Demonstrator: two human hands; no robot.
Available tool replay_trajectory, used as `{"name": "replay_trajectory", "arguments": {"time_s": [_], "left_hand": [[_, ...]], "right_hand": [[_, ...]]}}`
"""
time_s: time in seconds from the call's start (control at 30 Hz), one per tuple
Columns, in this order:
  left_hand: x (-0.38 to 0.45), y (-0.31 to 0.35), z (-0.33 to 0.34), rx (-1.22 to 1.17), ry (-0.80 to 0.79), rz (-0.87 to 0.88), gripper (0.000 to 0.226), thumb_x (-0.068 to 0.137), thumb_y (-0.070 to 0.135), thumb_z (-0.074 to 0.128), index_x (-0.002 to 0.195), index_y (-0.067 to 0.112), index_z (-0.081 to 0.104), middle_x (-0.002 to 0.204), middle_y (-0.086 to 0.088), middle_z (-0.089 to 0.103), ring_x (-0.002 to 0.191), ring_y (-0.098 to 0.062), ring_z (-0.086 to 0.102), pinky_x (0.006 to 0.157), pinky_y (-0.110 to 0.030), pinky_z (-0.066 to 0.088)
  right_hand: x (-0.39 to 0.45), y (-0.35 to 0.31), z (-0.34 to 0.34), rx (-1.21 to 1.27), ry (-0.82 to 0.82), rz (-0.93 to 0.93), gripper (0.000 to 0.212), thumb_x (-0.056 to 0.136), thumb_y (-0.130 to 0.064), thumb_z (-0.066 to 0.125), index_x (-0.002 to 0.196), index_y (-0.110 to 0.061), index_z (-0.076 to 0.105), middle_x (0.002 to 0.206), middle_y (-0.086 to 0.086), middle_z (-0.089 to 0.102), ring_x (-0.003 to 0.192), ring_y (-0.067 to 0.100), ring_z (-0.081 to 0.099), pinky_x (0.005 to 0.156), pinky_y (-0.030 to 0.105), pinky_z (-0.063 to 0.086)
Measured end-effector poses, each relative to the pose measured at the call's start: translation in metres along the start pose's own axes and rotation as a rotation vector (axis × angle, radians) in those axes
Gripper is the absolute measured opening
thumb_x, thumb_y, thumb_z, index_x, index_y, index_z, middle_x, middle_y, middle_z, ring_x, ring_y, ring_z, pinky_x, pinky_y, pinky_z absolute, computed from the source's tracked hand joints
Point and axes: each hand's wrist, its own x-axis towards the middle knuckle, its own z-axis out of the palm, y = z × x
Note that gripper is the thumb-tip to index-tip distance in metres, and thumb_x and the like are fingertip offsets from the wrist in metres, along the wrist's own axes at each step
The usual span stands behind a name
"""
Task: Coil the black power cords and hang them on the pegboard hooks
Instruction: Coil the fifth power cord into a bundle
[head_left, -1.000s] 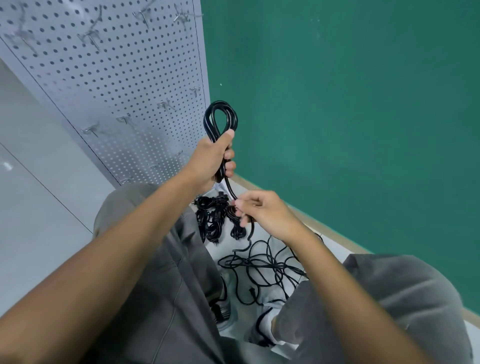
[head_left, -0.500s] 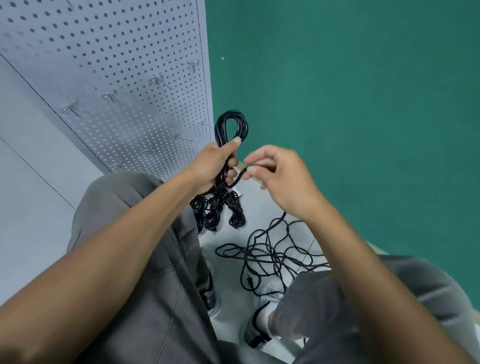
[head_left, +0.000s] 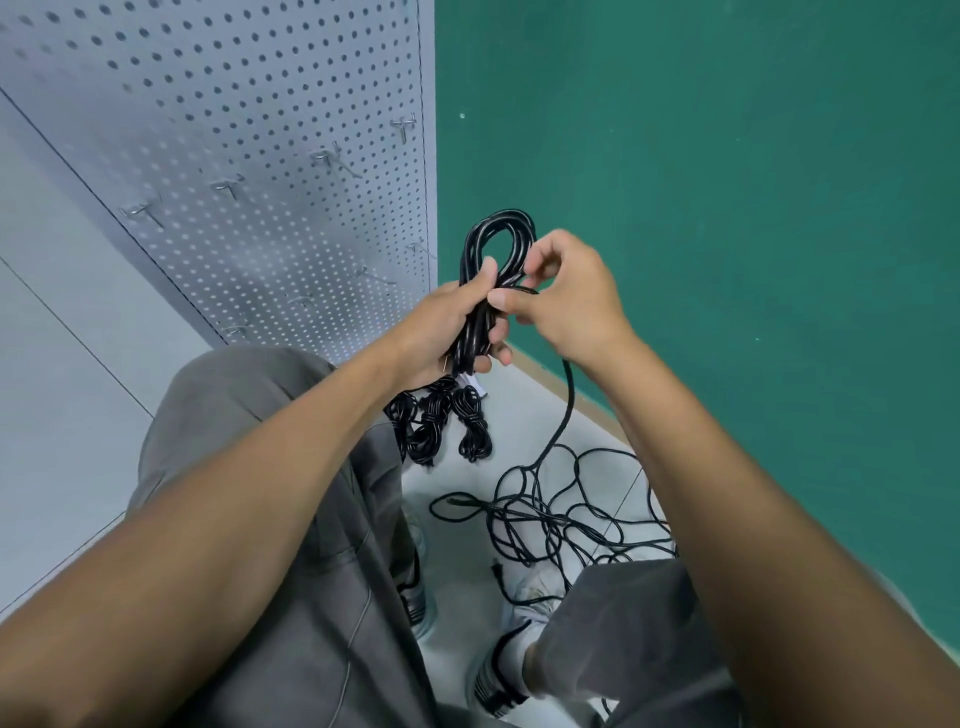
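A grey pegboard (head_left: 260, 156) with metal hooks (head_left: 228, 184) is seen far left. A looped black cord coil (head_left: 491, 260) is gripped upright in the left hand (head_left: 447, 332). Its loose strand (head_left: 566, 410) is pinched against the coil by the right hand (head_left: 566, 296), fingers curled. Three bundled cords (head_left: 441, 426) and a tangled cord (head_left: 550, 514) lie on the floor (head_left: 62, 415) below.

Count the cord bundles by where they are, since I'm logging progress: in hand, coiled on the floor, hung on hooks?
Coil in hand: 1
Coiled bundles on floor: 3
Hung on pegboard hooks: 0
Total coiled: 4
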Motion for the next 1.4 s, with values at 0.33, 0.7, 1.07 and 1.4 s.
{"name": "replay_trajectory", "arguments": {"time_s": [0.33, 0.7, 1.07, 1.4], "left_hand": [[0.005, 0.004, -0.004, -0.275, -0.078, 0.002, 0.018, 0.101, 0.025, 0.057, 0.090, 0.018, 0.069, 0.062, 0.008, 0.042, 0.055, -0.008, 0.047, 0.043, -0.016, 0.036], [0.019, -0.005, -0.012, -0.178, 0.235, -0.002, 0.027, 0.101, 0.029, 0.066, 0.081, 0.020, 0.050, 0.061, 0.005, 0.046, 0.053, -0.011, 0.047, 0.047, -0.022, 0.040], [0.018, -0.025, -0.002, 0.196, 0.086, 0.005, 0.038, 0.100, 0.041, 0.064, 0.092, 0.004, 0.059, 0.056, 0.003, 0.044, 0.053, -0.015, 0.045, 0.052, -0.028, 0.041], [0.013, -0.034, 0.012, 0.336, -0.061, 0.123, 0.026, 0.105, 0.038, 0.055, 0.112, 0.017, 0.068, 0.109, -0.007, 0.072, 0.100, -0.022, 0.069, 0.072, -0.040, 0.054]], "right_hand": [[0.003, 0.003, -0.003, 0.214, -0.052, 0.073, 0.021, 0.095, -0.005, 0.064, 0.093, -0.019, 0.049, 0.091, 0.002, 0.058, 0.066, 0.014, 0.056, 0.074, 0.034, 0.054], [-0.029, 0.064, -0.006, 0.148, 0.011, 0.141, 0.018, 0.100, -0.020, 0.063, 0.094, -0.004, 0.070, 0.069, -0.005, 0.066, 0.058, 0.010, 0.049, 0.063, 0.022, 0.044], [-0.031, 0.027, -0.012, 0.015, 0.089, -0.178, 0.021, 0.105, -0.021, 0.053, 0.096, -0.020, 0.072, 0.126, -0.002, 0.054, 0.121, -0.002, 0.048, 0.103, 0.022, 0.043], [-0.014, 0.021, 0.004, 0.250, 0.197, -0.003, 0.031, 0.105, -0.035, 0.041, 0.084, -0.038, 0.063, 0.113, -0.005, 0.065, 0.107, 0.011, 0.060, 0.099, 0.048, 0.051]]}}
